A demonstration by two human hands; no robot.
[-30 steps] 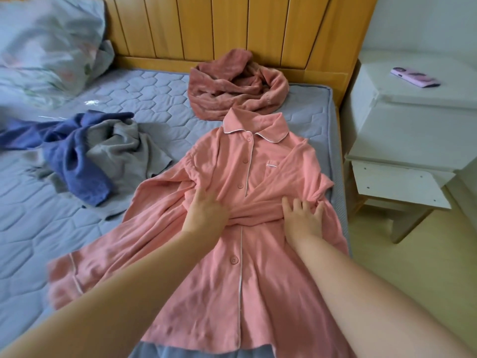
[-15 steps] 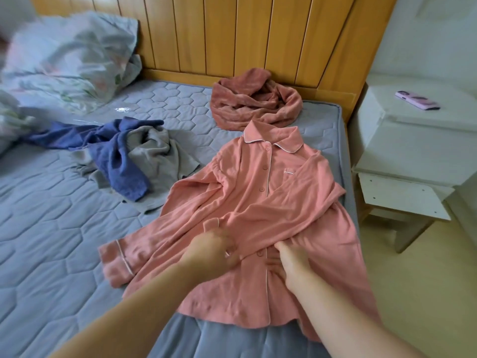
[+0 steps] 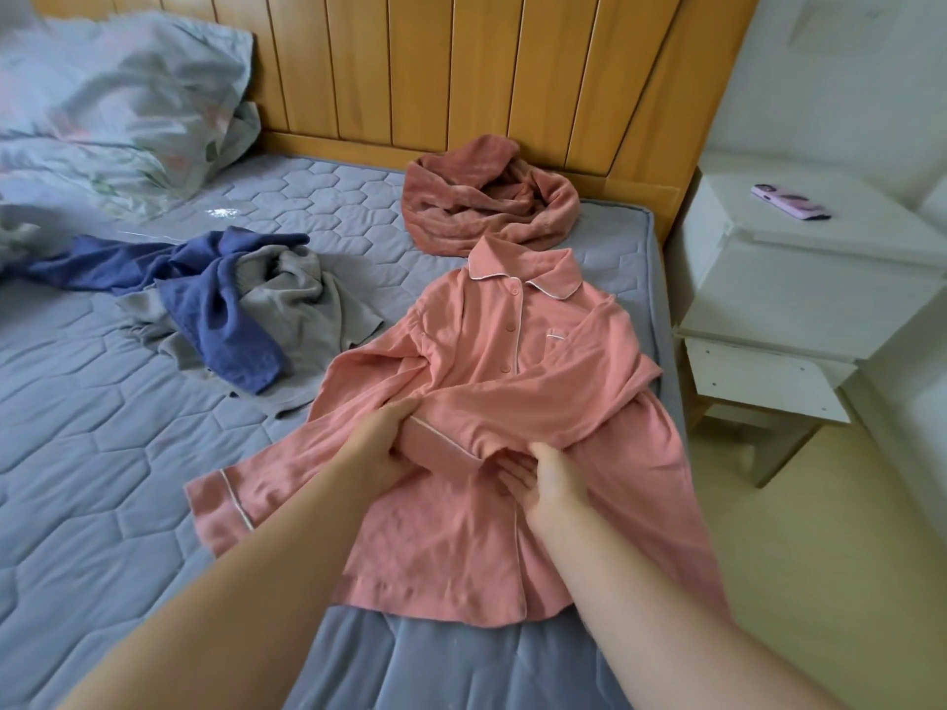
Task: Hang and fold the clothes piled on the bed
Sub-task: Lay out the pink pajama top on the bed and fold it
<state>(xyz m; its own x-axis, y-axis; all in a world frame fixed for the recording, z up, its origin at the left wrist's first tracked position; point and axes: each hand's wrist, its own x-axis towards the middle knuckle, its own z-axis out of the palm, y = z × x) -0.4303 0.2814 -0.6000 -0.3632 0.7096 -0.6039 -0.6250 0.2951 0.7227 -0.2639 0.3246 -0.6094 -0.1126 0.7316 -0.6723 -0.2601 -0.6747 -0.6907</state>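
Folding: from the head view, you have the pink pajama shirt (image 3: 492,381) spread face up on the mattress (image 3: 102,427), collar toward the headboard (image 3: 461,69), one sleeve laid across its front.
Left hand (image 3: 382,453): your fingers curl around that sleeve's cuff (image 3: 440,445) at the shirt's middle, gripping it.
Right hand (image 3: 546,479): beside the cuff, your fingertips tuck under the sleeve's edge; whether they pinch cloth you cannot tell.
Other sleeve: it lies stretched out from the shirt, away from the nightstand (image 3: 799,299).
Still waiting: a blue garment (image 3: 220,310) over a grey one (image 3: 302,299) sits beyond that sleeve; a crumpled pink towel (image 3: 487,202) touches the collar.
Risk: pulling the cuff sideways would likely drag the front panel and skew the fold.
Risk: the shirt's nightstand side hangs at the mattress edge, so a tug there could slide it off.
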